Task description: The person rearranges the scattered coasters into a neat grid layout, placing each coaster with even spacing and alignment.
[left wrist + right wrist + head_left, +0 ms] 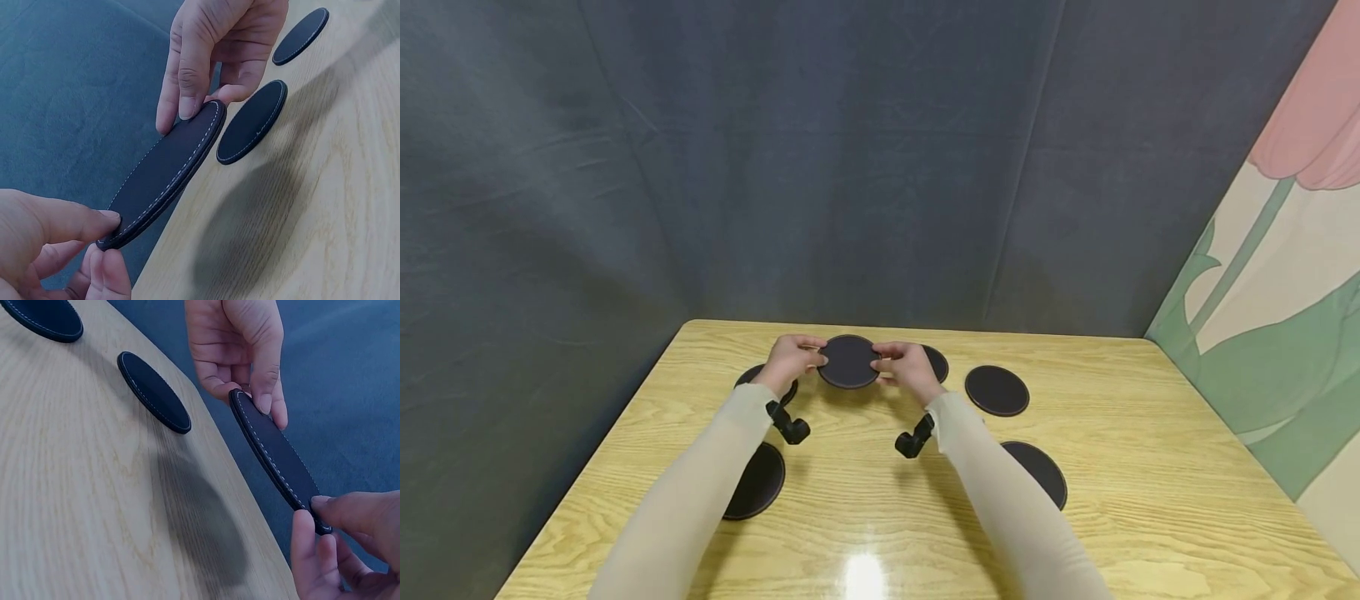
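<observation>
A round dark coaster [849, 362] with pale stitching round its rim is held up above the far part of the table, its shadow falling on the wood. My left hand [790, 362] pinches its left edge between thumb and fingers. At the opposite edge my right hand [909, 367] pinches it the same way. In the left wrist view the coaster [164, 172] is tilted, with a hand at each end. The right wrist view shows the coaster [278, 459] clear of the tabletop.
More coasters lie flat on the wooden table [865, 475]: one partly behind the left hand [748, 377], one at near left [758, 483], one behind the right hand [937, 364], and two further right [997, 390]. A dark curtain [850, 167] hangs behind the table.
</observation>
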Motion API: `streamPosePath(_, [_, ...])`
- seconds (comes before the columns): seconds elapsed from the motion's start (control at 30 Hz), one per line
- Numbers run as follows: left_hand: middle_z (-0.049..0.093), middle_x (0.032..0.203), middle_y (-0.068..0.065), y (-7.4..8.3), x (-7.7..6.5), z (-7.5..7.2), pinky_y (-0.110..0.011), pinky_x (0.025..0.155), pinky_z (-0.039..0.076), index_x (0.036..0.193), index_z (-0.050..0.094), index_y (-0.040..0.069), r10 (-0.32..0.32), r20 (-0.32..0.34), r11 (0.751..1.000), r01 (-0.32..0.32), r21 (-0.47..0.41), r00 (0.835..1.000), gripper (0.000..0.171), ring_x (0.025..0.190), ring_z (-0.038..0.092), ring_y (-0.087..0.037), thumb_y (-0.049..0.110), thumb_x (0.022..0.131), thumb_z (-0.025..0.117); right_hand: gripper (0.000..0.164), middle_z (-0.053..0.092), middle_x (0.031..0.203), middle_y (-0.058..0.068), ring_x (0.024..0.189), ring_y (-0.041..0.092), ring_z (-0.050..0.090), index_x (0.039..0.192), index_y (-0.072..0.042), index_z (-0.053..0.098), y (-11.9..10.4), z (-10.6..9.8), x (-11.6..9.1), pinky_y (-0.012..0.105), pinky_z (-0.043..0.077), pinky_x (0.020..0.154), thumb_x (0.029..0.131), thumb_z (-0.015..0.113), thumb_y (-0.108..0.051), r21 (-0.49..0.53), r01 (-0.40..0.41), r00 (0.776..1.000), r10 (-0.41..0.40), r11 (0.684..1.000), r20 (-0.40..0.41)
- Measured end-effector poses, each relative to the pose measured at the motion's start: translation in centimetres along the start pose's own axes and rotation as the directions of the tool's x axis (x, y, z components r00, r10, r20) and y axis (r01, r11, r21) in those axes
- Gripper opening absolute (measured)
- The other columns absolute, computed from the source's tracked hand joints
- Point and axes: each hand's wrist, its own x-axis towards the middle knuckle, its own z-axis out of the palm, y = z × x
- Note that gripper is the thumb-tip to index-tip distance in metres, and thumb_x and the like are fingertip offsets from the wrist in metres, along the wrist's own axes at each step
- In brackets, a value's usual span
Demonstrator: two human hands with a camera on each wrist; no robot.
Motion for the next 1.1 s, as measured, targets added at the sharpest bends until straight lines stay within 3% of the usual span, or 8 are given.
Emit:
streamPosePath(0.17, [0.056, 0.128, -0.017, 0.0, -0.6, -0.1, -0.046, 0.093, 0.051, 0.121, 0.064, 0.001, -0.009, 0.011, 1.000, 0.009, -0.002, 1.000, 0.035, 0.100, 0.057, -0.020, -0.001, 0.087, 0.066, 0.037, 0.063, 0.109, 0.012, 0.073, 0.008, 0.063, 0.122, -0.001, 0.066, -0.1, 0.0, -0.5, 0.047, 0.057, 0.086, 0.086, 0.068, 0.004, 0.003, -0.012, 1.000, 0.012, 1.000, 0.005])
streamPosePath(0.33, [0.051, 0.132, -0.019, -0.1, -1.2, -0.1, -0.044, 0.095, 0.051, 0.124, 0.062, 0.001, -0.018, 0.034, 1.000, 0.019, -0.017, 0.999, 0.037, 0.113, 0.053, -0.027, -0.001, 0.088, 0.066, 0.038, 0.059, 0.112, 0.013, 0.072, 0.009, 0.063, 0.123, -0.003, 0.065, -0.1, -0.2, -0.9, 0.045, 0.058, 0.086, 0.086, 0.069, 0.003, -0.015, -0.027, 1.000, 0.027, 1.000, 0.015])
streamPosePath(0.5, [0.051, 0.128, -0.019, -0.5, -1.4, 0.0, -0.041, 0.091, 0.053, 0.125, 0.062, 0.001, -0.019, 0.042, 1.000, 0.020, -0.020, 0.999, 0.037, 0.107, 0.054, -0.024, -0.001, 0.088, 0.066, 0.038, 0.058, 0.124, 0.017, 0.073, 0.010, 0.064, 0.123, -0.002, 0.065, 0.3, -0.2, -1.0, 0.042, 0.059, 0.083, 0.086, 0.069, 0.002, -0.028, -0.038, 0.999, 0.038, 0.999, 0.023])
streamPosePath(0.7, [0.052, 0.125, -0.018, -0.9, -1.6, 0.2, -0.045, 0.092, 0.053, 0.123, 0.062, 0.001, -0.040, 0.022, 0.999, 0.041, -0.021, 0.999, 0.037, 0.098, 0.058, -0.021, -0.004, 0.087, 0.066, 0.036, 0.057, 0.114, 0.015, 0.071, 0.010, 0.064, 0.121, -0.002, 0.067, 0.5, 0.1, -1.2, 0.037, 0.061, 0.077, 0.085, 0.069, 0.003, -0.041, -0.036, 0.999, 0.037, 0.999, 0.011])
streamPosePath(0.87, [0.054, 0.123, -0.017, -0.9, -1.8, 0.3, -0.044, 0.092, 0.053, 0.121, 0.064, 0.001, -0.068, -0.004, 0.998, 0.067, -0.008, 0.998, 0.037, 0.093, 0.058, -0.019, -0.005, 0.085, 0.067, 0.035, 0.058, 0.119, 0.016, 0.073, 0.011, 0.065, 0.119, -0.002, 0.068, 0.8, 0.4, -1.2, 0.037, 0.061, 0.075, 0.084, 0.070, 0.004, -0.052, -0.030, 1.000, 0.030, 0.998, 0.003])
streamPosePath(1.1, [0.053, 0.127, -0.019, -1.7, -1.5, 0.1, -0.041, 0.088, 0.054, 0.124, 0.063, 0.001, -0.065, 0.017, 0.998, 0.065, -0.001, 0.998, 0.038, 0.091, 0.059, -0.019, -0.005, 0.086, 0.067, 0.034, 0.059, 0.124, 0.018, 0.067, 0.011, 0.064, 0.118, -0.001, 0.068, 1.1, 0.8, -1.0, 0.035, 0.061, 0.072, 0.084, 0.070, 0.005, -0.091, -0.038, 0.999, 0.038, 0.995, 0.006])
